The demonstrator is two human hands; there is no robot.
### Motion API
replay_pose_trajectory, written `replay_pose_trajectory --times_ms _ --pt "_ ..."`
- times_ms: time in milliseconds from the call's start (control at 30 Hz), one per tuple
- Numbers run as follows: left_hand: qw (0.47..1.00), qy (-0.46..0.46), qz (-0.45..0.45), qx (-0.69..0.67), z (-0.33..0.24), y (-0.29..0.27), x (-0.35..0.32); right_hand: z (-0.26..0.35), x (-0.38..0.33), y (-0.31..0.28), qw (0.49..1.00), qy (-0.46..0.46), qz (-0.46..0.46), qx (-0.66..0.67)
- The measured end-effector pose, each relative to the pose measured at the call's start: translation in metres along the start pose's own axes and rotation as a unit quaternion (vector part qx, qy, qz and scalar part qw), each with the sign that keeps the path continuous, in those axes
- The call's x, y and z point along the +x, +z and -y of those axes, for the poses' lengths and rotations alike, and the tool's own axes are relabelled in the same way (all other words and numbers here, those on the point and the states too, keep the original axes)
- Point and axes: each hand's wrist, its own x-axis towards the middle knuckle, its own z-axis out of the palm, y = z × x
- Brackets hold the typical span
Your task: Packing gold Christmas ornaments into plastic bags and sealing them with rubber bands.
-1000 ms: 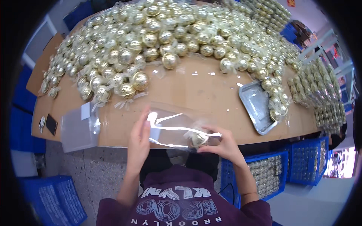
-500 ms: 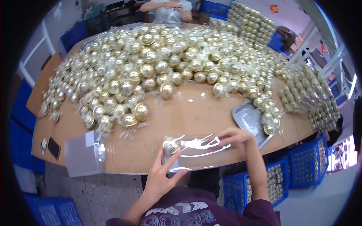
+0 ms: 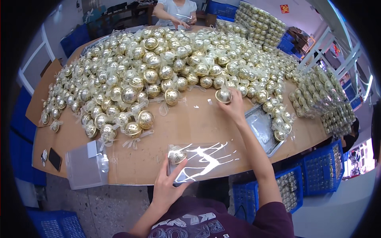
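Note:
My left hand grips the left end of a clear plastic bag near the table's front edge, fingers and thumb spread along it. Inside the bag's left end sits one round gold bell, partly behind my fingers. Farther out, my right hand is closed around another gold bell, at the near edge of a large heap of gold bells with pale ribbons. Beside my right forearm lies a grey metal tray, several bells at its right side.
To the left are a stack of clear bags, a dark phone and a small keyring-like item. Packed bells are piled at the back and right. Blue crates stand low right. Across the table a person works.
My right hand has moved from the bag's right end up to the heap and taken hold of a bell. My left hand stays on the bag. The person opposite has lowered a hand.

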Motion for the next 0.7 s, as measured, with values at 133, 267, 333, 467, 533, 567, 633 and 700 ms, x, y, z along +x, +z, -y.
replay_pose_trajectory --times_ms 133,267,333,467,533,567,633,700 --pt "0.999 -0.021 -0.032 -0.022 0.000 -0.004 -0.007 0.054 -0.047 -0.077 0.982 0.057 0.164 0.068" --pt "0.999 -0.008 -0.040 -0.008 0.003 0.002 -0.005 0.070 -0.105 -0.129 0.947 0.025 0.321 -0.025" --pt "0.999 -0.010 -0.043 -0.004 0.004 0.003 -0.002 0.080 -0.121 -0.131 0.901 -0.020 0.418 0.115" --pt "0.998 -0.003 -0.017 -0.054 0.004 -0.010 -0.004 0.068 -0.109 -0.105 0.803 0.077 0.521 0.278" --pt "0.997 0.005 -0.001 -0.080 0.007 -0.010 -0.003 0.055 -0.097 -0.091 0.710 0.035 0.594 0.376" --pt "0.997 0.010 -0.009 -0.080 0.008 -0.010 -0.005 0.059 -0.094 -0.081 0.689 0.032 0.605 0.397" --pt "0.997 0.006 -0.013 -0.069 0.004 -0.011 -0.006 0.089 -0.105 -0.061 0.697 0.144 0.607 0.352" --pt "0.998 0.003 -0.005 -0.059 0.003 -0.013 -0.009 0.122 -0.110 -0.039 0.696 0.170 0.560 0.416"
